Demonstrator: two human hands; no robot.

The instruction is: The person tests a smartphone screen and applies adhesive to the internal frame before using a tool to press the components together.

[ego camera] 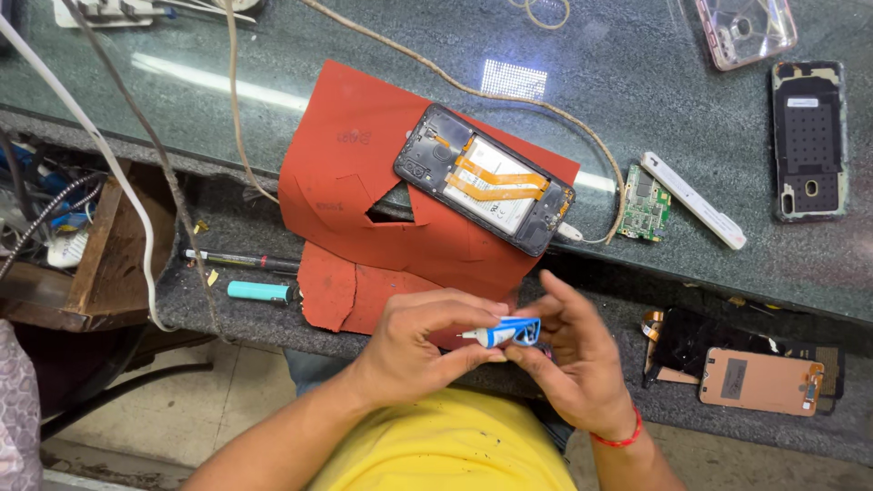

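My left hand (414, 341) and my right hand (573, 359) together grip a small blue-and-white glue tube (505, 334) with a thin nozzle pointing left, just below the edge of a red rubber mat (350, 182). On that mat lies an opened phone (485, 179), back cover off, showing its battery and orange flex cables, with a cable plugged into its right end. A red thread band circles my right wrist.
A small green circuit board (646, 205) and a white plastic strip (694, 200) lie right of the phone. A dark phone back cover (808, 141) and a clear case (746, 30) sit at far right. A teal tube (257, 291), a pen-like tool (241, 262) and a wooden box (114, 255) are left; a screen part (762, 380) lower right.
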